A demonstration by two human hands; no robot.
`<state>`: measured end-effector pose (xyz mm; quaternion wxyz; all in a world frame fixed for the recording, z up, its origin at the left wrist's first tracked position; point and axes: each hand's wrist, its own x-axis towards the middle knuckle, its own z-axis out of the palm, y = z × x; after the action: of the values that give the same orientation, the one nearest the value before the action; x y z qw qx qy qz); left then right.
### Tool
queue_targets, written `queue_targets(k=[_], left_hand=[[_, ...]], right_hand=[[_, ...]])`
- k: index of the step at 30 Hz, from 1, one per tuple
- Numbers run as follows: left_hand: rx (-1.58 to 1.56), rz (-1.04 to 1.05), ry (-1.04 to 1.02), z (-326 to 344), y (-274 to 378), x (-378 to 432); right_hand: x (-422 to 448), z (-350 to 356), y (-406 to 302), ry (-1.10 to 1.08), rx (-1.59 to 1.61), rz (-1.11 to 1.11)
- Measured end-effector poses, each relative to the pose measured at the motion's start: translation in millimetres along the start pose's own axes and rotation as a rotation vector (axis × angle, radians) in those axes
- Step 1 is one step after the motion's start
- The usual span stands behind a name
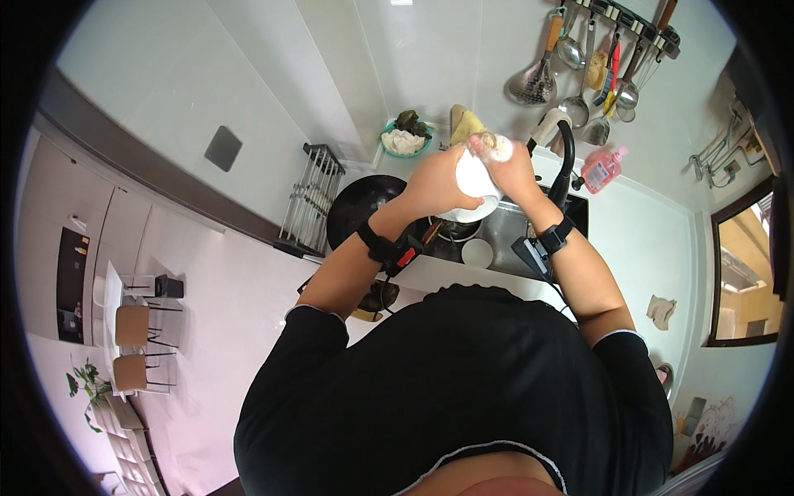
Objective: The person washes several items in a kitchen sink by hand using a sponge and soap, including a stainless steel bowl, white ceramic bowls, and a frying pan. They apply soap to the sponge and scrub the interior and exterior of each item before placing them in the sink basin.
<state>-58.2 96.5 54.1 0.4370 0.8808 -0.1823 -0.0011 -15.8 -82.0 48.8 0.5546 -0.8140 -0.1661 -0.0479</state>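
My left hand (432,185) grips a white bowl (476,177), tilted on its side above the sink (512,232), with the thumb on its near part. At the bowl's far end, my right hand (510,166) presses a foamy scrubber or sponge (493,146); its exact kind is unclear. Below the bowl a dark pan or pot (460,230) sits in the sink, partly hidden, beside a small white round dish (477,253). A black wok (360,204) lies left of my left wrist. The black faucet (566,158) curves up right of my right hand.
Beyond my hands are a yellow cloth (468,127) and a teal basin (406,153) with a white cloth and dark items. A pink soap bottle (600,172) stands right of the faucet. Ladles and a skimmer (532,84) hang on the wall. A metal rack (310,201) stands at left.
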Motion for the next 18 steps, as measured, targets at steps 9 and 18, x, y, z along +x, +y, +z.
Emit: queue_targets(k=[9,18], left_hand=[[-0.376,-0.035,0.332,-46,-37,-41],[-0.63,-0.125,0.66,-46,-68,-69]], right_hand=[[6,25,21,-0.102,0.483,0.187],[11,84,-12,-0.175,0.722,0.218]])
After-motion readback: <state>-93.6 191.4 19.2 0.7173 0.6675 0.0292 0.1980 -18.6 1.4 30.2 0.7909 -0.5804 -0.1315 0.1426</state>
